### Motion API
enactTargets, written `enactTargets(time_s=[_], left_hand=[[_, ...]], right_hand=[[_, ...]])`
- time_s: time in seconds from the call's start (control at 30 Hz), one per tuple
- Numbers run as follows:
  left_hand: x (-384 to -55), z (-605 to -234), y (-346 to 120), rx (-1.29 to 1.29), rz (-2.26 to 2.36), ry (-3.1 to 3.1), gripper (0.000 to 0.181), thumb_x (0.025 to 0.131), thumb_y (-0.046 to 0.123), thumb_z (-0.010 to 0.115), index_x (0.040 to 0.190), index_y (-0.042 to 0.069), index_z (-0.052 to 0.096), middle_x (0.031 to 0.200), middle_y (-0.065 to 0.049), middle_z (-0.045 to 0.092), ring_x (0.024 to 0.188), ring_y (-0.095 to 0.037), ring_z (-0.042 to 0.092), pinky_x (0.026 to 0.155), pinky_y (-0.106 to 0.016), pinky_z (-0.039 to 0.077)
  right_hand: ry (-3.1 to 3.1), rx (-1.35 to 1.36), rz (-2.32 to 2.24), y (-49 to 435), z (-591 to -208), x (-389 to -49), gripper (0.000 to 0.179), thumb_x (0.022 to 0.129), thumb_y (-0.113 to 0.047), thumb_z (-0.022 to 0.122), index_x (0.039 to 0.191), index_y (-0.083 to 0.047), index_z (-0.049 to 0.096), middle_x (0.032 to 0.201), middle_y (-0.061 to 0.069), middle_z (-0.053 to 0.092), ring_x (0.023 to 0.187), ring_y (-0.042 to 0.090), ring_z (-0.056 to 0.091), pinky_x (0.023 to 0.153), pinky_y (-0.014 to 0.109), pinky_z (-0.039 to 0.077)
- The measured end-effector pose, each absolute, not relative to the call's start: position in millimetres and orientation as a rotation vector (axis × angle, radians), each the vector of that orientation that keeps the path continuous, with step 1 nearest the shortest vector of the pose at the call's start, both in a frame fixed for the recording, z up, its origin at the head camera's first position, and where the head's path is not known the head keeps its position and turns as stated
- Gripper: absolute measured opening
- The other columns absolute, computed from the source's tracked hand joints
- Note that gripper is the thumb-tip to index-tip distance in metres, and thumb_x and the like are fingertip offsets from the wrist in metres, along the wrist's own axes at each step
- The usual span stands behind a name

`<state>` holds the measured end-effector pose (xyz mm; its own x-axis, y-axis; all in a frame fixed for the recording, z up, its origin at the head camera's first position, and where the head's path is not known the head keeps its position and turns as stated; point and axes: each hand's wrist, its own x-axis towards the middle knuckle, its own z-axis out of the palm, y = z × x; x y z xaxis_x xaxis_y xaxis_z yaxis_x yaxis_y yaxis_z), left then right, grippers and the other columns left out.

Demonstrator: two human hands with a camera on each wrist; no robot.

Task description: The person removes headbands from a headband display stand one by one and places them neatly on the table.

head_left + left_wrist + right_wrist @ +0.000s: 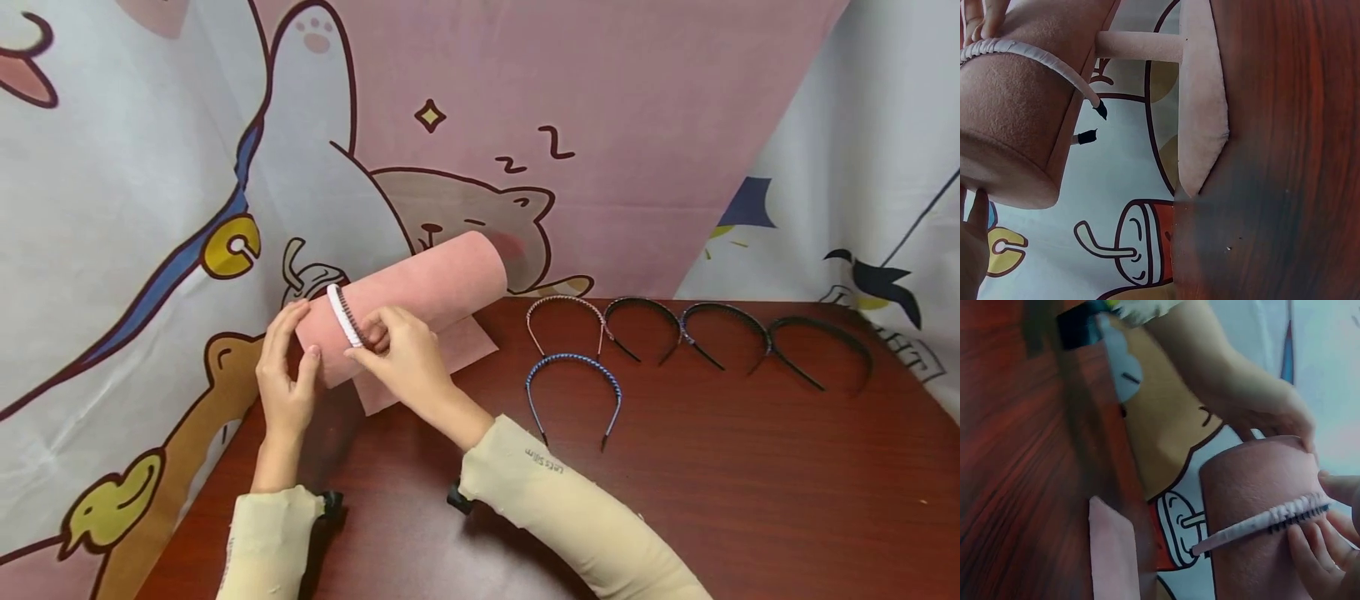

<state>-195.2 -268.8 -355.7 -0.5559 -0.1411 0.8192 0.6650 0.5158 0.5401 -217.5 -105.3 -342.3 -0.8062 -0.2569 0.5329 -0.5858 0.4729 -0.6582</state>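
A pink, fabric-covered headband stand [435, 275] has a thick horizontal roll on a post [1141, 46] above a flat base [1200, 106]. Around the roll near its left end sits a white headband [343, 317] with dark teeth along its inner edge. Its black tips hang below the roll in the left wrist view. My right hand [408, 354] pinches the top of this headband between thumb and fingers. With my left hand [288, 375] I grip the roll's left end, fingers over the rim and thumb on its near side.
Several headbands lie on the dark red-brown table [675, 500] to the right: a pinkish one [564, 298], dark ones such as the far-right one [832, 327], and a blue one [573, 357] nearer me. A printed cloth [637, 100] hangs behind the table.
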Motion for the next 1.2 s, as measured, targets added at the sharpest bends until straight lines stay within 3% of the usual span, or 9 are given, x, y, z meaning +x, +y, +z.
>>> enactTargets(time_s=[0.27, 0.5, 0.77, 1.03, 1.2], left_hand=[[-197.0, -354.8, -267.6, -0.439, -1.147, -1.849, 0.047, 0.086, 0.008, 0.054, 0.127, -0.014, 0.058, 0.130, -0.036, 0.057, 0.128, -0.049, 0.049, 0.117, -0.024, 0.032], [-199.3, -356.7, -268.1, -0.435, -1.153, -1.834, 0.047, 0.086, 0.011, 0.056, 0.127, -0.013, 0.059, 0.130, -0.035, 0.058, 0.133, -0.030, 0.052, 0.118, -0.025, 0.032], [-203.8, -359.8, -267.1, -0.424, -1.187, -1.816, 0.047, 0.086, 0.011, 0.056, 0.126, -0.012, 0.060, 0.130, -0.033, 0.059, 0.131, -0.039, 0.051, 0.118, -0.027, 0.032], [-202.5, -360.1, -267.3, -0.413, -1.221, -1.828, 0.046, 0.088, 0.012, 0.058, 0.127, -0.011, 0.060, 0.132, -0.032, 0.058, 0.135, -0.022, 0.052, 0.119, -0.027, 0.031], [-199.9, -359.8, -268.1, -0.404, -1.233, -1.834, 0.045, 0.088, 0.011, 0.058, 0.127, -0.012, 0.060, 0.132, -0.032, 0.058, 0.134, -0.033, 0.050, 0.119, -0.027, 0.032]], right_hand=[[-2.376, 0.648, 1.045, -108.7, -343.2, -215.0, 0.025, 0.087, -0.023, 0.077, 0.103, -0.013, 0.062, 0.087, -0.003, 0.063, 0.077, 0.006, 0.062, 0.070, 0.019, 0.050], [-2.381, 0.629, 1.094, -101.6, -342.7, -216.6, 0.021, 0.086, -0.017, 0.074, 0.103, -0.011, 0.062, 0.086, -0.002, 0.065, 0.076, 0.006, 0.065, 0.071, 0.019, 0.052], [-2.356, 0.580, 1.203, -79.6, -350.4, -219.9, 0.022, 0.084, -0.010, 0.072, 0.102, -0.010, 0.060, 0.089, 0.001, 0.065, 0.077, 0.008, 0.066, 0.074, 0.022, 0.054], [-2.269, 0.521, 1.317, -54.4, -359.5, -222.1, 0.023, 0.078, -0.002, 0.071, 0.097, -0.006, 0.058, 0.087, 0.005, 0.065, 0.075, 0.011, 0.068, 0.069, 0.015, 0.055], [-2.200, 0.490, 1.402, -34.5, -359.5, -223.2, 0.021, 0.078, -0.001, 0.068, 0.097, -0.004, 0.058, 0.085, 0.007, 0.063, 0.073, 0.013, 0.068, 0.067, 0.016, 0.057]])
